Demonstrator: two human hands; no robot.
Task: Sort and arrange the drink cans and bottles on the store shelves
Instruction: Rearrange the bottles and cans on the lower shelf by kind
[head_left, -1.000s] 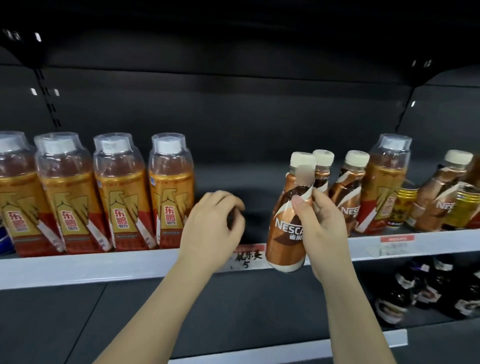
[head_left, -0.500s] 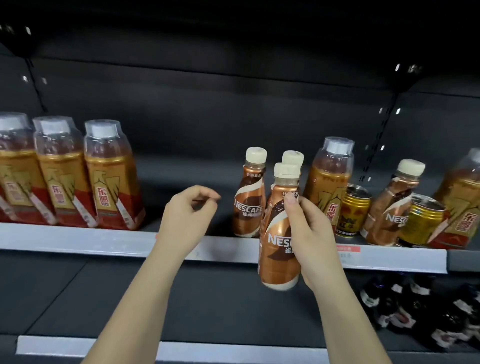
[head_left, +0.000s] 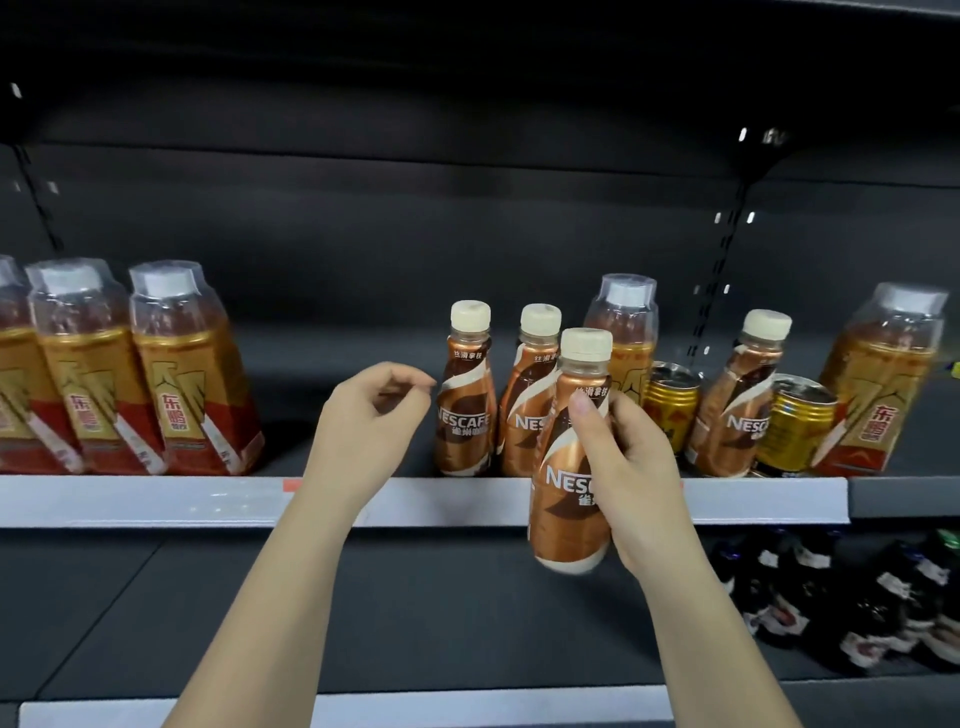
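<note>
My right hand (head_left: 636, 467) grips a brown Nescafe bottle (head_left: 569, 499) with a cream cap, held upright in front of the shelf edge (head_left: 156, 501). Two more Nescafe bottles (head_left: 466, 395) (head_left: 524, 410) stand on the shelf just behind it, and a third (head_left: 737, 405) stands further right. My left hand (head_left: 371, 426) hovers empty just left of them, fingers loosely curled. Orange energy-drink bottles (head_left: 192, 379) stand at the left, one (head_left: 626, 332) behind the held bottle and one (head_left: 883, 384) at far right. Two gold cans (head_left: 670, 405) (head_left: 797, 426) sit among them.
A bare stretch of shelf lies between the left orange bottles and the Nescafe bottles. Dark bottles (head_left: 857, 597) lie on the lower shelf at the right. A white shelf edge (head_left: 415, 709) runs along the bottom. The back panel is dark.
The view has shifted right, pushing the left orange bottles toward the frame edge. My right hand has lowered the Nescafe bottle slightly before the shelf edge. My left hand stays empty.
</note>
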